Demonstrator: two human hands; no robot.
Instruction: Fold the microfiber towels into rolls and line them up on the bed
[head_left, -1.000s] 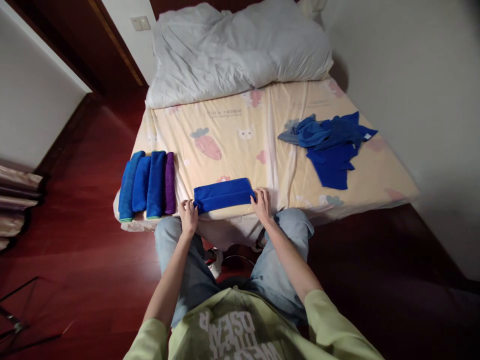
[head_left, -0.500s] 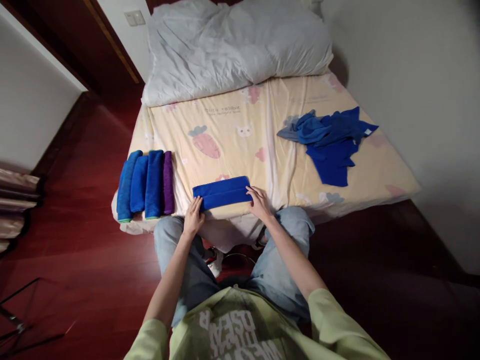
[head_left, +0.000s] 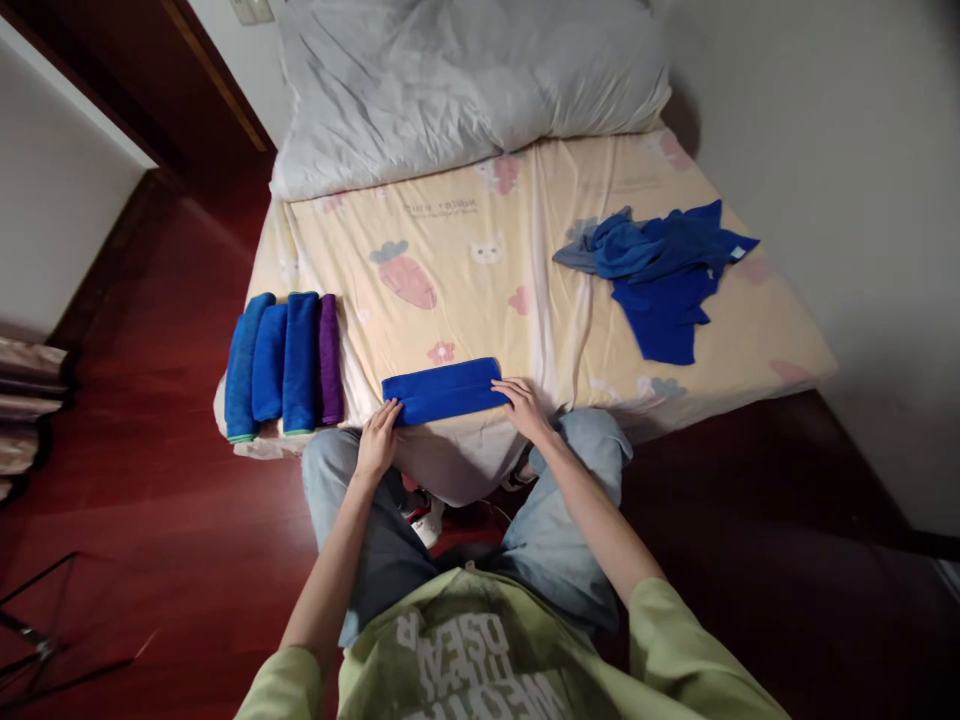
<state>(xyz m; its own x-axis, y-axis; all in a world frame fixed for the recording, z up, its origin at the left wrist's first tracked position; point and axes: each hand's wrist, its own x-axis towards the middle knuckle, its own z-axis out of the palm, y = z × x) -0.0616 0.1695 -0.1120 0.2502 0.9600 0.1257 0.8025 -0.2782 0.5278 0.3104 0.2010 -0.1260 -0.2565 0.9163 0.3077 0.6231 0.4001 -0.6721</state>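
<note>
A blue towel (head_left: 444,392), folded into a long flat strip, lies near the front edge of the bed. My left hand (head_left: 379,436) rests at its left end, the stretched fingertips touching the near corner. At the right end, my right hand (head_left: 525,408) lays its extended fingers on the towel's edge. Both thumbs are hard to make out. Left of the strip sits a row of rolled towels, several blue ones (head_left: 300,362) and a purple one (head_left: 328,358). Farther right lies a crumpled heap of blue and greyish cloths (head_left: 660,275).
The bed (head_left: 465,300) has a yellow sheet with carrot and cat prints. A grey-white quilt (head_left: 472,80) is bunched at its far end. Walls stand on both sides. A black metal stand (head_left: 37,640) is on the red floor at lower left, below a curtain (head_left: 30,400).
The crease along the middle of the blue towel looks fainter and the strip lies flatter. My hands stay at its two ends, moved only slightly. The view has tilted a little.
</note>
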